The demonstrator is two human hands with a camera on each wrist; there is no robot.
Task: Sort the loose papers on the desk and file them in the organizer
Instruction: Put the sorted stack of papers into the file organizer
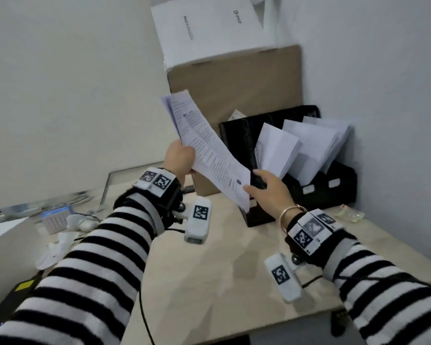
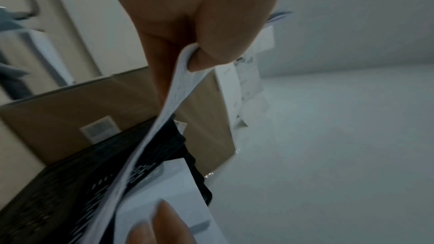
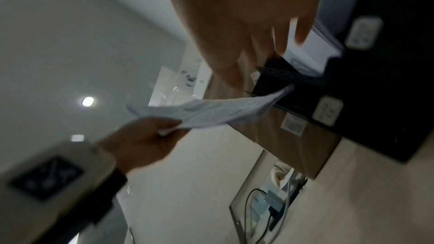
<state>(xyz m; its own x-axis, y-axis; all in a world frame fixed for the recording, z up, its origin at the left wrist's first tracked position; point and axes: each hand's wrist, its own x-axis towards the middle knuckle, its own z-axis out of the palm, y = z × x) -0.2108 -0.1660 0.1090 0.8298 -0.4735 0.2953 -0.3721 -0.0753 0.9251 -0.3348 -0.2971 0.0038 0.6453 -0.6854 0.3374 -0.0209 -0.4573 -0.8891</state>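
The left hand [image 1: 181, 156] holds a thin sheaf of printed papers [image 1: 209, 148] up in the air above the table [image 1: 222, 277], its fingers [image 2: 211, 57] curled and pinching the sheets along their left edge. In the left wrist view the thumb presses the edge of the sheaf against the curled fingers. The papers slant from upper left down to lower right, and their lower corner hangs in front of the black organizer [image 1: 334, 185].

The right hand [image 1: 271, 192] reaches in beside that lower corner with its fingers [image 3: 303, 31] straight and spread, holding nothing. Its thumb sits just beside the bottom edge of the sheaf; whether it touches the paper cannot be told. The fingertips lie at the organizer's nearest compartment.

The organizer stands at the table's far right by the wall, with white filed sheets [image 1: 314, 148] leaning in its compartments. Behind it stands a brown cardboard box [image 1: 234, 80] with a white package [image 1: 209, 31] on top. A small calendar [image 1: 56, 219] and cables lie at the table's left.
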